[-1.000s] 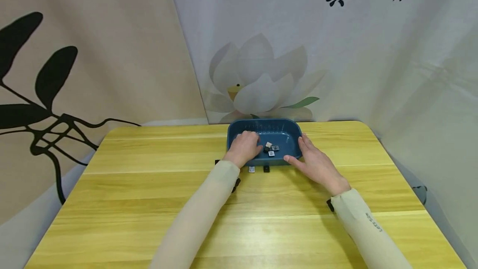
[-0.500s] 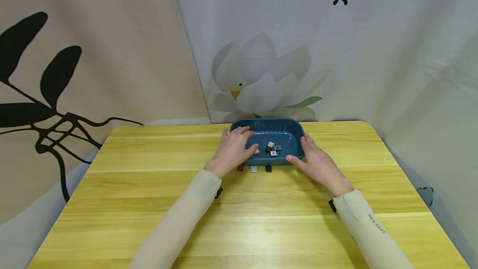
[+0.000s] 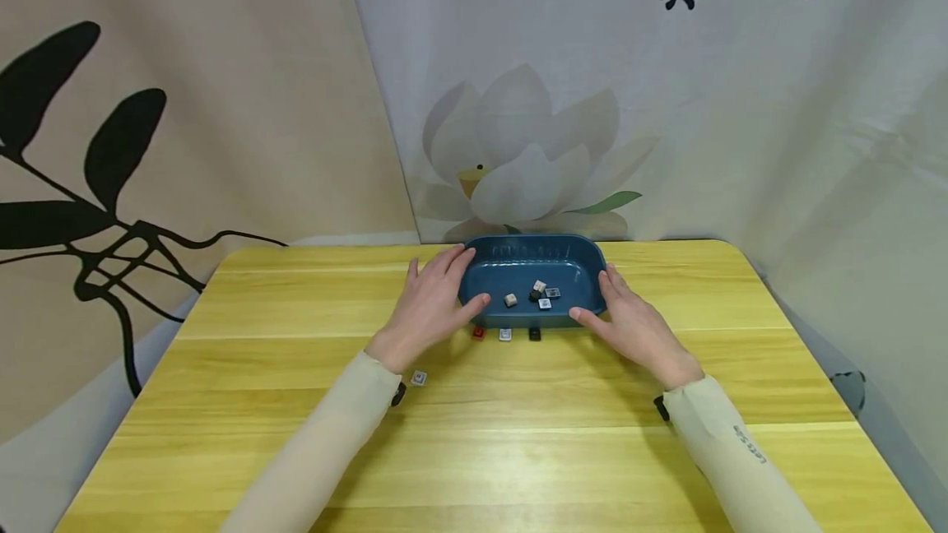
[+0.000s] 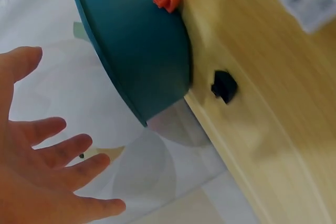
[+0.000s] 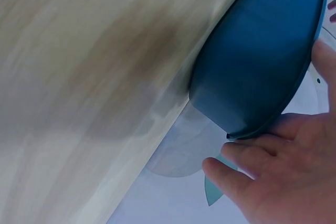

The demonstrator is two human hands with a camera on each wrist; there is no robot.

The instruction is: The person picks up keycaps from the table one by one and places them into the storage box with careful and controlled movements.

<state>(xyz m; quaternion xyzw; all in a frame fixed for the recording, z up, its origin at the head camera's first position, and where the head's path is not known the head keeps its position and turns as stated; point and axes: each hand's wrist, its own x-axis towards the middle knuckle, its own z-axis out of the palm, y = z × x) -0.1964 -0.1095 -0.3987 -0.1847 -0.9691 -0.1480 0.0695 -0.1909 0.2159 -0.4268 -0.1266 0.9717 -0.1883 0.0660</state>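
Note:
A blue tray (image 3: 489,274) stands near the table's far edge, with several small keycaps inside, among them a white keycap (image 3: 510,300) and a black keycap (image 3: 535,296). My left hand (image 3: 429,301), fingers spread, is at the tray's left end; the left wrist view shows it holding nothing. At the other end, the straight fingers of my right hand (image 3: 637,331) touch the tray's rim. Along the tray's front lie a red keycap (image 3: 478,334), a white keycap (image 3: 505,335) and a black keycap (image 3: 535,335).
A lone white keycap (image 3: 419,378) lies beside my left wrist on the wooden table (image 3: 518,434). Another black keycap (image 4: 224,86), hidden in the head view, lies off the tray's left end. A printed curtain (image 3: 296,105) hangs behind the table.
My left hand has come up out of the tray and moved left to its end. A white keycap inside and one on the table have come into sight. The right hand keeps its place.

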